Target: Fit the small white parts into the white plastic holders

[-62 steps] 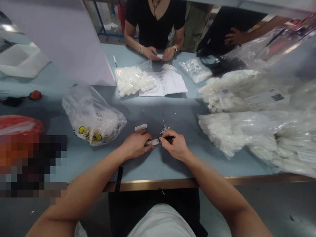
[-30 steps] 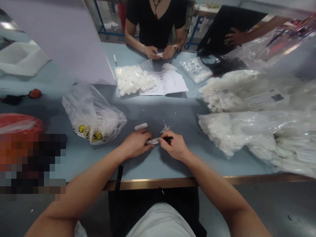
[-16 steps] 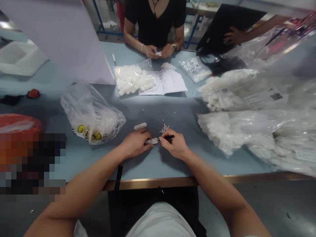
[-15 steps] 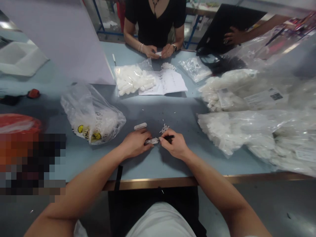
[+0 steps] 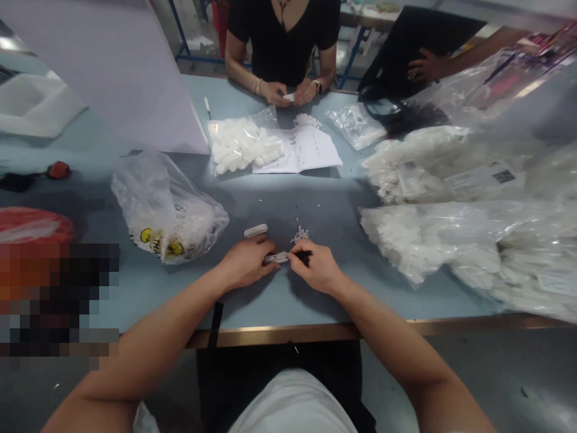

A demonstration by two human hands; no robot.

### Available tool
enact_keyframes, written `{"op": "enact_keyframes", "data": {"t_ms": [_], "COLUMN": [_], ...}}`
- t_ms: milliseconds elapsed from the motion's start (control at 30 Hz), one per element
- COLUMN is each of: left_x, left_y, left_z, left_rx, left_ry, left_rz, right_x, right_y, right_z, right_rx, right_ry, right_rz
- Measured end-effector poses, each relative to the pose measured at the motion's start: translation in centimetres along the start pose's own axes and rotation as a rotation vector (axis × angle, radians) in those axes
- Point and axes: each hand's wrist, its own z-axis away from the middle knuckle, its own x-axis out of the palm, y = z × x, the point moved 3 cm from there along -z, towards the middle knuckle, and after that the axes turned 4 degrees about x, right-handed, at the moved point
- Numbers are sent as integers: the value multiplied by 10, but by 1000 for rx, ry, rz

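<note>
Left hand fingers pinch a white plastic strip, held centre front; right hand fingers grip a black pen. A slipped grip could scatter the small white bits just beside.

We catalogue: one white, dark-dotted plastic strip, held level; one slim black tool at its end; a second white strip lying flat just beyond; small white pieces in a loose heap nearby.

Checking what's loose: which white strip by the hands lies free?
The upper strip, on the table just above the left hand; the other strip is held by that hand, beside the black tool in the right hand.
</note>
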Motion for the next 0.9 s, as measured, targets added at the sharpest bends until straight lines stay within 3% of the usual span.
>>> {"op": "enact_keyframes", "data": {"t_ms": [100,333,733,900], "left_x": [0,1,0,-1], "left_y": [-1,-1,-1,0], "left_z": [0,1,1,1], "left_rx": [1,-13,-25,-14], "left_ry": [3,-8,-20,-14], "left_rz": [-3,28,11,30], "right_x": [0,-3,0,-4], "right_y": [-2,2,0,1], "right_z": [0,-1,-2,-1], "right_rx": [-43,50,35,59], "right_ry": [-11,28,-17,30], "right_rz": [34,-57,-17,-97]}}
